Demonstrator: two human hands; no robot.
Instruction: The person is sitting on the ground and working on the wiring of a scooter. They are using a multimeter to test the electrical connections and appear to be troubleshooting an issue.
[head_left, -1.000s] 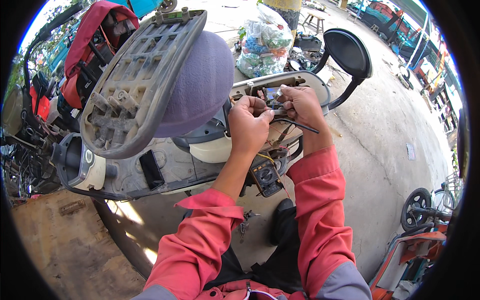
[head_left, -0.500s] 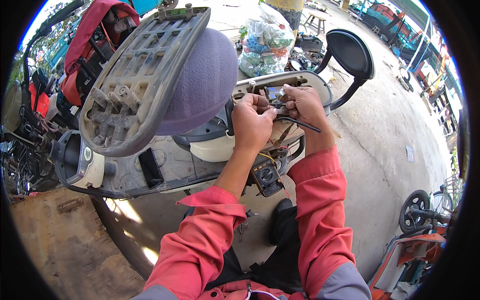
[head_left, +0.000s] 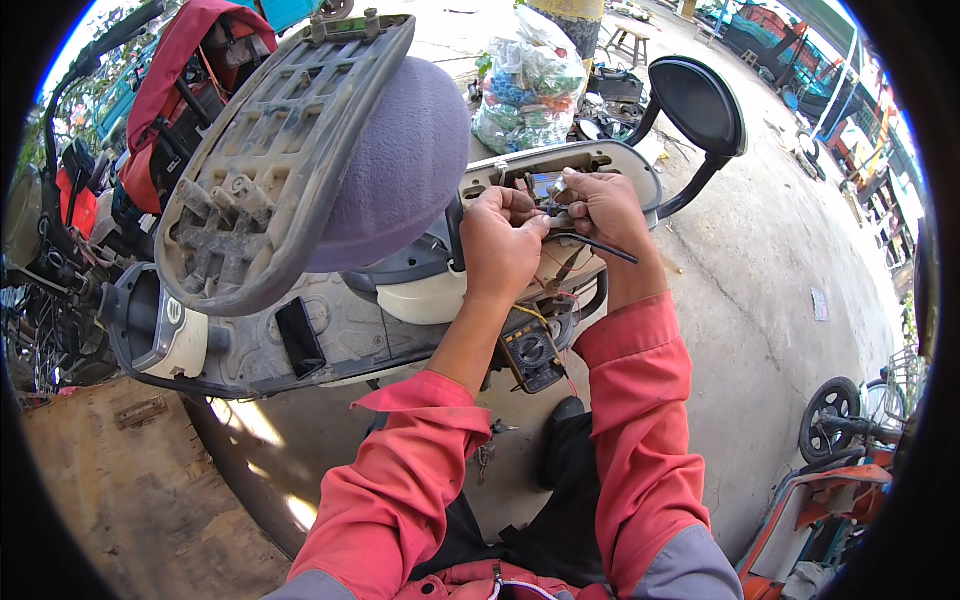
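Both my hands work over the open rear compartment (head_left: 600, 160) of a scooter, among wires and small electrical parts. My left hand (head_left: 497, 245) is pinched on a small pale connector on a wire. Just right of it, my right hand (head_left: 607, 212) grips a small silvery piece; its exact form is hidden by my fingers. A black cable (head_left: 612, 252) sticks out below my right hand. A yellow-and-black multimeter (head_left: 532, 358) hangs below the compartment with thin leads. The raised seat (head_left: 390, 160), purple with a dusty underside, leans left of my hands.
A black phone (head_left: 300, 335) lies on the footboard (head_left: 365, 335). A black backrest (head_left: 695, 110) rises at the right. Behind are a bag of plastic refuse (head_left: 530, 95) and a pillar (head_left: 565, 25). A plywood board (head_left: 130, 480) lies lower left, a wheel (head_left: 828, 418) lower right.
Both hands stay over the same spot, with only very slight shifts of the fingers and of the view. Nothing else has visibly moved.
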